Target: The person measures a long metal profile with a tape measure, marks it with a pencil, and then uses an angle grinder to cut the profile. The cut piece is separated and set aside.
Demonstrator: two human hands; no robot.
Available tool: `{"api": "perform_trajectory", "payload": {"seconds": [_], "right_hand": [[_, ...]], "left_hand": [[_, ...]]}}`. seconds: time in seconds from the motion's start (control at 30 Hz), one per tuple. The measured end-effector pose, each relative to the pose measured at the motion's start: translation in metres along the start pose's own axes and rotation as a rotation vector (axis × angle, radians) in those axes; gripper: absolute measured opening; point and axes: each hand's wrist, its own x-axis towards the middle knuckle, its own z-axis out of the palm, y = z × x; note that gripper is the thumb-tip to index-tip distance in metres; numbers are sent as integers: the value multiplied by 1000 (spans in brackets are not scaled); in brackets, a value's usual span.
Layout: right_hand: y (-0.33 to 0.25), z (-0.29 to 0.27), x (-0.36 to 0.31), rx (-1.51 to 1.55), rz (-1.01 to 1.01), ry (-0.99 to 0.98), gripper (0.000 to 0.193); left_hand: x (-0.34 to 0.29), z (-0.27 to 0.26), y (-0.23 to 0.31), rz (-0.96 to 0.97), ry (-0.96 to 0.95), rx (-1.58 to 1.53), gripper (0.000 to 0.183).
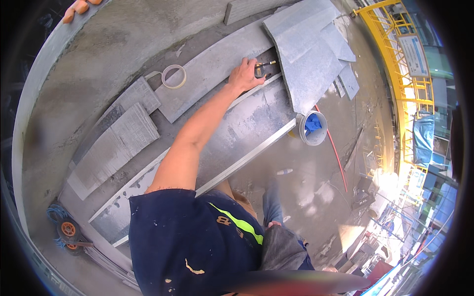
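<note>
My left hand (243, 75), its bare arm stretched forward, is closed round a compact black and yellow tape measure (259, 70). A short dark piece with a pale tip sticks out beside it, too small to name. The hand is over the upper edge of a long grey stone slab (247, 118) with pale rims. Close by, a large grey stone sheet (306, 54) lies on other pieces. A flat grey plank (207, 64) runs behind the hand, with a cream tape roll (174, 77) resting on it. My right hand cannot be seen.
Stacked grey strips (116, 143) lie along the curved concrete wall (94, 84). A white bucket (314, 129) holds blue material, beside a red rod (337, 153). A yellow metal frame (395, 69) stands right; orange-hubbed wheels (68, 229) are lower left. A bottle-like object (285, 171) lies on the floor.
</note>
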Motion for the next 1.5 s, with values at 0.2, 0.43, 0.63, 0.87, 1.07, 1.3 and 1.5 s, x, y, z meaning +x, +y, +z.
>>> {"api": "perform_trajectory", "payload": {"seconds": [0.2,0.43,0.63,0.87,1.07,1.3,1.5], "right_hand": [[-63,-47,54,97,-120,-218,30],[-129,-69,85,-188,-320,-121,26],[-107,-64,89,-18,-280,-178,29],[-3,-64,87,52,-3,-159,34],[126,-52,102,81,225,-168,37],[282,-48,118,637,340,-114,29],[321,-67,107,616,673,-183,29]], "left_hand": [[-102,-146,-59,-50,396,243,58],[-145,-245,-112,-368,209,816,62],[-165,-203,-57,-46,362,639,53],[-177,-92,60,321,352,328,42],[-236,43,158,557,-153,74,38],[-313,187,152,-28,-898,197,41],[-306,201,110,-435,-847,363,41]]}}
